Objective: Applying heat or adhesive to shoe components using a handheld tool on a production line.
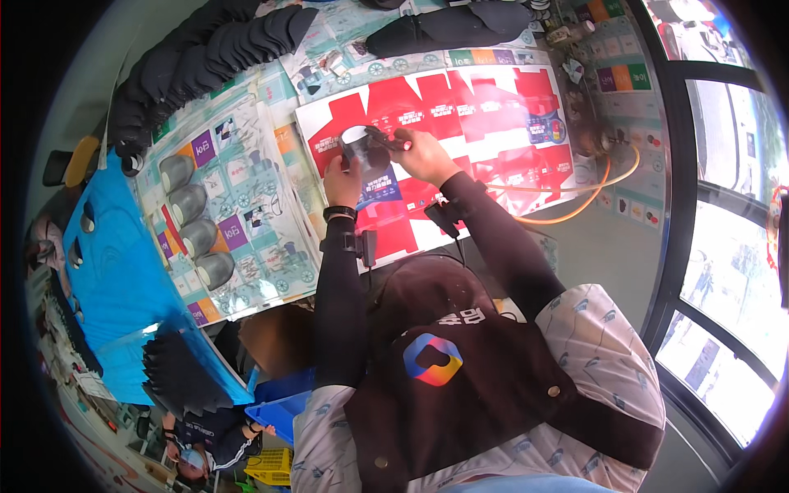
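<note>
My left hand (343, 182) is closed on the near edge of a grey rounded shoe piece (374, 158) with a white opening or patch at its far left. In my right hand (427, 158) is a small dark hand tool (380, 136) with a reddish end, its tip over the piece; its exact kind is unclear. Both hands are above a red and white printed cardboard sheet (501, 123). Left of them, several similar grey rounded shoe pieces (197, 237) lie in a row on the patterned table cover (275, 259).
Long overlapping stacks of black shoe pieces (230, 49) line the far left, with more dark pieces (448, 29) at the back. An orange hose (567, 215) curves along the right. A blue-covered surface (123, 271) stands left. Another person (209, 440) is at the lower left.
</note>
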Available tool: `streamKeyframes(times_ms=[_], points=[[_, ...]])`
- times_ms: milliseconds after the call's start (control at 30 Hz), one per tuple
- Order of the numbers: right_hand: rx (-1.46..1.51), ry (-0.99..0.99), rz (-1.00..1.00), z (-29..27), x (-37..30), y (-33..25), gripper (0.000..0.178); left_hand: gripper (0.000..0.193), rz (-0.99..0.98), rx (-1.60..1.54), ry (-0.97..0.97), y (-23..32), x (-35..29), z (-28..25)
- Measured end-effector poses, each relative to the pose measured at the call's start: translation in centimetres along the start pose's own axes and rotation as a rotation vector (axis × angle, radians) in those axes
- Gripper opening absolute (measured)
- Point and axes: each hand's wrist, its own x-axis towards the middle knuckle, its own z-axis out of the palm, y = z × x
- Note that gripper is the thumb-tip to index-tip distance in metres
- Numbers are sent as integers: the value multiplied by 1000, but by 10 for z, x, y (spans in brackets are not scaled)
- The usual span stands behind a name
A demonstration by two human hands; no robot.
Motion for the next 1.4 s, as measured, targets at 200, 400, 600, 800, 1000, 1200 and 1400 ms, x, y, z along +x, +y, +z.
streamKeyframes(times_ms=[200, 400, 600, 800, 1000, 1200, 1400], points=[[-6, -147, 113, -7, -1, 3, 39, 35, -58, -279, 101, 5, -5, -4], [7, -53, 92, -10, -2, -2, 28, 35, -33, -277, 105, 4, -4, -5], [32, -91, 54, -9, -10, 7, 26, 38, -93, -330, 17, 13, 2, -7], [-47, -53, 136, -22, -8, 3, 28, 41, -94, -327, -20, 3, 7, -4], [-95, -151, 168, -20, -28, 4, 24, 42, -201, -420, -82, 44, 0, -27], [-150, -52, 142, -27, -23, 9, 24, 42, -219, -436, -86, 45, 1, -31], [-18, -108, 122, -17, -32, 5, 23, 42, -201, -364, -83, 17, 8, -12]])
